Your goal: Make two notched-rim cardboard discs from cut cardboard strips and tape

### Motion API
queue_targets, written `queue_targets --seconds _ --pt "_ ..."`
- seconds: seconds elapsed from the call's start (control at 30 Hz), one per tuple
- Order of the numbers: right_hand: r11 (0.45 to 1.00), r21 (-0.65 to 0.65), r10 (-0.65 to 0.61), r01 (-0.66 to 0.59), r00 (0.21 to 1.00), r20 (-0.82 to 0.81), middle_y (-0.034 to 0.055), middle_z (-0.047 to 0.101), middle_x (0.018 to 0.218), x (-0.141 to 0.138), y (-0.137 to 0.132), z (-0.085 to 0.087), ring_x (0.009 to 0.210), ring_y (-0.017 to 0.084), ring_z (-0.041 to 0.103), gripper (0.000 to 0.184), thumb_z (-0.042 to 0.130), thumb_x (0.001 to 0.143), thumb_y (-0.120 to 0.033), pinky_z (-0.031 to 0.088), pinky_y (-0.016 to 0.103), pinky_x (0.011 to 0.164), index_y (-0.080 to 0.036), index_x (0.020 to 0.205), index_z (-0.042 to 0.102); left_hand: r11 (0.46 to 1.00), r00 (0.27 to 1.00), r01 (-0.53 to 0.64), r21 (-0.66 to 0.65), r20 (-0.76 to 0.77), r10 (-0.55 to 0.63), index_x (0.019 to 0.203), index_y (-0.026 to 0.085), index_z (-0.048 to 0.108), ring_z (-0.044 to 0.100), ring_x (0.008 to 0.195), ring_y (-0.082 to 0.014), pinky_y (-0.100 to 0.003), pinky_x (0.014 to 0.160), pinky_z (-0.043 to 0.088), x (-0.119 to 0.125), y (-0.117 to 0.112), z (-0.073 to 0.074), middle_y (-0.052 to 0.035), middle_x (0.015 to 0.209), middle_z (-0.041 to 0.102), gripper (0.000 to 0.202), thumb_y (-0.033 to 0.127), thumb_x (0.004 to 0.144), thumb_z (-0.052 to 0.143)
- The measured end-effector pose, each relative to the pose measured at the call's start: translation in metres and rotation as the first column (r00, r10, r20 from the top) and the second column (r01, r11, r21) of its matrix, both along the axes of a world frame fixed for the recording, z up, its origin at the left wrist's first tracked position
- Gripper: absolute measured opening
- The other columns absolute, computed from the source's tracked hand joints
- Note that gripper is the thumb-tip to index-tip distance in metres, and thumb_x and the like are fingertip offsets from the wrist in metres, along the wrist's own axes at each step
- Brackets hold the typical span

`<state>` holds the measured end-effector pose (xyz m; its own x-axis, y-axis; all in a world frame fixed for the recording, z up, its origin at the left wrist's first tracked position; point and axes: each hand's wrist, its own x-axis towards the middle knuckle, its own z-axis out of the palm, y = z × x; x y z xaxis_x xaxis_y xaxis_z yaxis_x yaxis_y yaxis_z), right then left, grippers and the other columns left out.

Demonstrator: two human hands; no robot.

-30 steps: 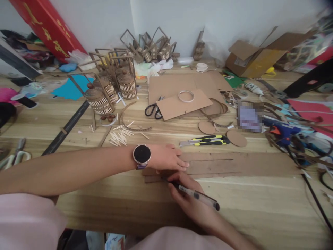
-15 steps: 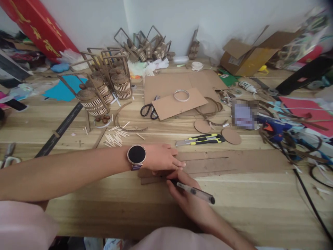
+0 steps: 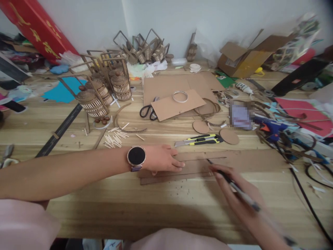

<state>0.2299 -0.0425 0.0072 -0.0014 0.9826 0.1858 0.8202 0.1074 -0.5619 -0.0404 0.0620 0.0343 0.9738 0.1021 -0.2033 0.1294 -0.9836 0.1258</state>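
My left hand [image 3: 166,159], with a round watch [image 3: 136,156] on its wrist, lies flat with fingers stretched on the left part of a long cardboard strip [image 3: 262,160]. Dark lines run lengthwise along the strip. A pen [image 3: 248,200] is gripped in my right hand [image 3: 241,191], its tip at the upper line near the strip's middle; blur smears the pen's back end. Just beyond the strip is a yellow-and-black utility knife [image 3: 205,139]. Close to it are two cardboard discs [image 3: 229,136].
Behind lie a cardboard sheet [image 3: 166,83], black-handled scissors [image 3: 148,111] and a ring [image 3: 180,96]. Small lidded baskets [image 3: 92,102] and pale sticks [image 3: 113,139] are at left. On the right are a blue glue gun [image 3: 273,128], cables and an open carton [image 3: 241,60].
My right hand has moved right with the pen, away from beside my left hand. Dark specks on the table below the strip have come into sight. My left hand stays in place.
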Motion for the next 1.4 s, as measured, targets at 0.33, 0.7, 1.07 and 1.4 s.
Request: queue_targets --seconds 0.33,0.7,1.07,1.4 --pt "0.99 -0.071 0.12 -0.118 0.993 0.02 0.0012 0.078 0.102 -0.015 0.014 -0.015 0.084 0.023 0.075 0.027 0.048 0.091 -0.045 0.059 0.032 0.069 -0.029 0.102 0.068 0.996 0.992 -0.089 0.009 -0.092 0.089 0.129 0.037 0.06 0.047 0.126 -0.0289 -0.036 0.092 0.042 -0.034 -0.005 0.005 0.0065 0.149 0.05 0.061 0.014 0.074 0.074" --pt "0.875 -0.015 0.463 -0.484 0.846 -0.264 0.0005 0.074 0.076 -0.086 -0.001 0.002 0.069 0.017 0.07 0.017 0.052 0.09 -0.029 0.056 0.029 0.068 -0.027 0.091 0.069 0.991 0.987 -0.134 -0.027 -0.09 0.131 0.126 0.039 0.062 0.048 0.126 -0.0277 -0.037 0.091 0.046 -0.036 -0.008 0.009 0.0082 0.146 0.053 0.069 0.008 0.067 0.078" --pt "0.822 0.025 0.527 -0.569 0.743 -0.413 0.0035 0.071 0.09 -0.147 0.002 -0.023 0.086 0.018 0.067 0.01 0.052 0.085 -0.015 0.054 0.032 0.08 -0.023 0.084 0.058 0.989 0.986 -0.141 -0.047 -0.1 0.136 0.122 0.041 0.064 0.051 0.121 -0.0261 -0.035 0.087 0.045 -0.037 -0.006 0.008 0.0101 0.147 0.052 0.061 0.008 0.072 0.073" --pt "0.807 0.015 0.551 -0.591 0.743 -0.379 0.0044 0.072 0.093 -0.154 0.001 -0.031 0.088 0.019 0.067 0.01 0.053 0.086 -0.014 0.054 0.035 0.081 -0.023 0.085 0.057 0.989 0.986 -0.142 -0.049 -0.101 0.136 0.122 0.041 0.064 0.051 0.12 -0.0251 -0.034 0.085 0.044 -0.037 -0.005 0.009 0.0113 0.147 0.052 0.062 0.009 0.07 0.074"
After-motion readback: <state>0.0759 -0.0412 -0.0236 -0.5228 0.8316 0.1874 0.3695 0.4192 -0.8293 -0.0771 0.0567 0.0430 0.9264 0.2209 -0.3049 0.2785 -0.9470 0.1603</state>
